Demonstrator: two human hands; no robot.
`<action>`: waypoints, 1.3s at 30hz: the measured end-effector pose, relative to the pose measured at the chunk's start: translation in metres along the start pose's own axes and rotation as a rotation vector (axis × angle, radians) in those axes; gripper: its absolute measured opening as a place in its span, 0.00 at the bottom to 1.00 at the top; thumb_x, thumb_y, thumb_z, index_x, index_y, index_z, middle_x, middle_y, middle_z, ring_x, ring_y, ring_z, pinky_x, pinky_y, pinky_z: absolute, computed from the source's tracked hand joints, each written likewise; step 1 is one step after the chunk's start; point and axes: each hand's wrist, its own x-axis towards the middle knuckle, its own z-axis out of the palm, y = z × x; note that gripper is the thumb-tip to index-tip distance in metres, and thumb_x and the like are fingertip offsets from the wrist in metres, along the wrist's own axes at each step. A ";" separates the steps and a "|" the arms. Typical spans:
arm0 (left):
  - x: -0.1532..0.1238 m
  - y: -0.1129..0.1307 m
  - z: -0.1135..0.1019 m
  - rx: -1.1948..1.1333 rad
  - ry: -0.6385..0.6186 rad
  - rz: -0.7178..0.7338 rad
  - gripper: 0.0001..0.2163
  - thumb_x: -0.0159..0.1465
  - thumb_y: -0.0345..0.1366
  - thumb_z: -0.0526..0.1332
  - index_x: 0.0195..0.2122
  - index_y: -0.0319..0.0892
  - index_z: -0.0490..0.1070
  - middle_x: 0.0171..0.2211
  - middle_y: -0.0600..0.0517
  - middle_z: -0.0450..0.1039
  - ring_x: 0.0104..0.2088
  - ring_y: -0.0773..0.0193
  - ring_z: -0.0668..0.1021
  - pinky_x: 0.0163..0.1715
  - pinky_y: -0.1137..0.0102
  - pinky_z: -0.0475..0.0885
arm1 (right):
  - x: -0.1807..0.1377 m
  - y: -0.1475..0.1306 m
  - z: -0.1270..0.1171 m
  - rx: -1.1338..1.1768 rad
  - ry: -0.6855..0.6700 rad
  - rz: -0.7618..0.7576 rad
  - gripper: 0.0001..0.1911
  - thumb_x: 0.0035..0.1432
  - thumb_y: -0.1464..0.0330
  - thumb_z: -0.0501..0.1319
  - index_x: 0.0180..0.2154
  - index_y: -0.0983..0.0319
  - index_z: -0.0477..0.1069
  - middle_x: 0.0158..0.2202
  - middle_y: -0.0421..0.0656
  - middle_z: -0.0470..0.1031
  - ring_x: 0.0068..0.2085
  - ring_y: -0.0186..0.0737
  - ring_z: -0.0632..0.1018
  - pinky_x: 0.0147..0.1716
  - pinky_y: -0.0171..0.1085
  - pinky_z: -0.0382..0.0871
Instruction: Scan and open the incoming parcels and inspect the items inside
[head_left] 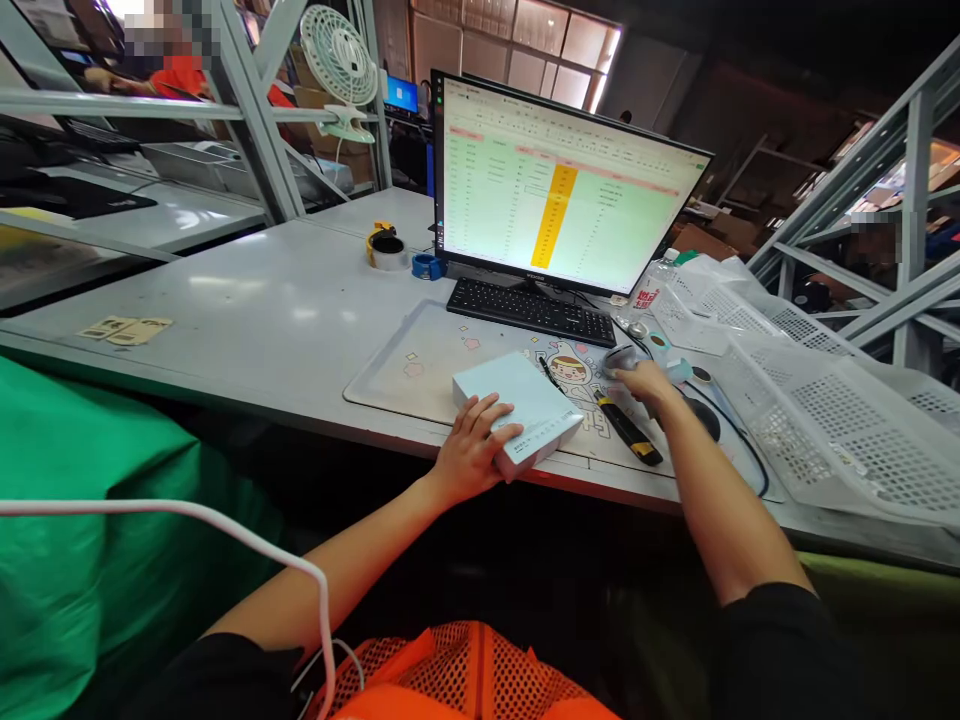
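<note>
My left hand (472, 445) grips the near end of a pale blue box (517, 408) that lies on the desk mat (405, 370) near the table's front edge. My right hand (645, 385) is closed around a grey handheld scanner (621, 358) just right of the box, its head pointing left toward the box. A black and yellow utility knife (628, 430) lies between the two hands. A black mouse (701, 415) sits just behind my right wrist.
A monitor (559, 190) showing a spreadsheet stands behind a black keyboard (532, 310). Tape rolls (390, 250) sit left of it. White perforated baskets (825, 410) crowd the right side. Green fabric (90, 540) hangs at the left. Another person sits far back left.
</note>
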 end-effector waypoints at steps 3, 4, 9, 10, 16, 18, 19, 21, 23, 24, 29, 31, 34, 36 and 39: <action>0.001 0.001 -0.001 0.009 0.012 0.008 0.21 0.67 0.41 0.66 0.61 0.47 0.67 0.61 0.40 0.73 0.70 0.43 0.68 0.71 0.45 0.59 | -0.027 -0.002 -0.051 0.108 -0.281 -0.115 0.17 0.61 0.55 0.66 0.40 0.62 0.74 0.27 0.44 0.75 0.26 0.40 0.74 0.25 0.38 0.68; 0.001 0.001 -0.002 0.008 0.014 0.011 0.21 0.68 0.41 0.66 0.61 0.47 0.67 0.61 0.41 0.73 0.69 0.43 0.68 0.71 0.46 0.59 | -0.038 -0.003 -0.068 0.117 -0.368 -0.148 0.17 0.59 0.54 0.68 0.39 0.61 0.74 0.25 0.42 0.73 0.24 0.38 0.72 0.22 0.37 0.65; 0.001 0.000 -0.001 -0.012 0.019 0.008 0.22 0.67 0.40 0.67 0.61 0.47 0.67 0.60 0.41 0.74 0.68 0.43 0.70 0.71 0.46 0.60 | -0.091 -0.020 -0.112 0.095 -0.556 -0.231 0.16 0.50 0.56 0.74 0.34 0.59 0.75 0.21 0.38 0.68 0.20 0.34 0.67 0.19 0.34 0.56; 0.001 0.001 -0.001 -0.014 0.017 0.005 0.22 0.66 0.40 0.67 0.61 0.47 0.67 0.60 0.41 0.74 0.68 0.43 0.70 0.71 0.45 0.60 | -0.097 -0.024 -0.114 0.079 -0.564 -0.251 0.16 0.50 0.57 0.74 0.32 0.59 0.75 0.20 0.38 0.68 0.20 0.33 0.67 0.19 0.34 0.56; 0.006 -0.002 -0.008 -0.101 0.064 -0.012 0.26 0.64 0.37 0.68 0.62 0.49 0.63 0.59 0.41 0.74 0.64 0.43 0.74 0.68 0.44 0.64 | -0.090 -0.025 -0.100 0.115 -0.470 -0.349 0.14 0.52 0.57 0.72 0.33 0.58 0.75 0.19 0.38 0.68 0.21 0.35 0.68 0.18 0.34 0.58; 0.018 -0.013 -0.018 -0.179 0.165 -0.097 0.30 0.63 0.39 0.71 0.63 0.49 0.61 0.58 0.39 0.73 0.61 0.44 0.76 0.63 0.46 0.70 | -0.073 -0.017 -0.088 0.142 -0.369 -0.357 0.15 0.55 0.56 0.70 0.38 0.59 0.76 0.22 0.39 0.71 0.23 0.38 0.72 0.20 0.35 0.63; 0.027 -0.021 -0.023 -0.212 0.220 -0.198 0.31 0.62 0.42 0.72 0.63 0.48 0.60 0.57 0.39 0.73 0.59 0.44 0.77 0.60 0.48 0.73 | -0.063 -0.012 -0.080 0.139 -0.305 -0.353 0.16 0.57 0.55 0.69 0.40 0.59 0.76 0.24 0.40 0.73 0.24 0.39 0.73 0.22 0.35 0.65; 0.045 -0.041 -0.035 -0.266 0.319 -0.459 0.34 0.60 0.48 0.74 0.62 0.47 0.61 0.55 0.39 0.74 0.55 0.46 0.79 0.54 0.52 0.77 | -0.042 -0.003 -0.060 0.084 -0.140 -0.323 0.18 0.59 0.56 0.68 0.45 0.61 0.77 0.31 0.44 0.79 0.31 0.43 0.79 0.28 0.37 0.71; 0.062 -0.066 -0.042 -0.318 0.375 -0.656 0.35 0.58 0.54 0.74 0.61 0.45 0.64 0.54 0.40 0.75 0.54 0.46 0.80 0.54 0.54 0.76 | -0.025 0.004 -0.036 0.013 0.049 -0.281 0.21 0.61 0.57 0.67 0.51 0.64 0.77 0.43 0.51 0.82 0.43 0.49 0.83 0.39 0.39 0.75; 0.068 -0.078 -0.044 -0.352 0.389 -0.709 0.36 0.57 0.56 0.74 0.60 0.44 0.64 0.55 0.40 0.76 0.55 0.46 0.80 0.55 0.54 0.75 | -0.019 0.007 -0.022 -0.014 0.133 -0.253 0.23 0.62 0.59 0.67 0.54 0.65 0.76 0.49 0.54 0.82 0.49 0.52 0.83 0.45 0.41 0.75; 0.061 -0.116 -0.046 -0.492 0.108 -0.945 0.35 0.55 0.59 0.73 0.57 0.46 0.66 0.52 0.41 0.79 0.53 0.41 0.82 0.51 0.51 0.77 | -0.003 0.017 0.033 -0.048 0.263 -0.130 0.30 0.62 0.64 0.64 0.64 0.66 0.67 0.55 0.59 0.79 0.57 0.55 0.80 0.54 0.44 0.71; 0.050 -0.119 -0.047 -0.476 -0.096 -0.950 0.35 0.53 0.54 0.75 0.57 0.47 0.66 0.53 0.41 0.79 0.52 0.39 0.82 0.49 0.49 0.78 | 0.002 0.018 0.041 -0.051 0.246 -0.088 0.29 0.62 0.62 0.65 0.62 0.67 0.69 0.54 0.60 0.79 0.56 0.56 0.81 0.54 0.45 0.71; 0.038 -0.119 -0.048 -0.420 -0.198 -0.910 0.39 0.52 0.50 0.77 0.61 0.48 0.63 0.56 0.39 0.77 0.54 0.37 0.81 0.49 0.47 0.78 | 0.015 0.008 0.036 -0.056 0.293 -0.024 0.29 0.64 0.56 0.63 0.59 0.69 0.71 0.54 0.63 0.78 0.56 0.60 0.80 0.54 0.48 0.72; 0.034 -0.123 -0.046 -0.419 -0.152 -0.959 0.42 0.51 0.50 0.78 0.63 0.48 0.61 0.53 0.40 0.78 0.52 0.38 0.82 0.50 0.47 0.78 | 0.026 -0.012 0.031 -0.041 0.384 -0.052 0.31 0.68 0.55 0.59 0.62 0.70 0.70 0.58 0.64 0.77 0.58 0.61 0.78 0.57 0.49 0.70; 0.032 -0.133 -0.041 -0.512 0.005 -1.018 0.45 0.51 0.50 0.78 0.65 0.48 0.56 0.49 0.44 0.78 0.49 0.44 0.83 0.54 0.47 0.76 | 0.046 -0.058 0.036 0.014 0.430 -0.210 0.29 0.71 0.60 0.55 0.66 0.69 0.67 0.62 0.60 0.75 0.62 0.56 0.76 0.61 0.46 0.67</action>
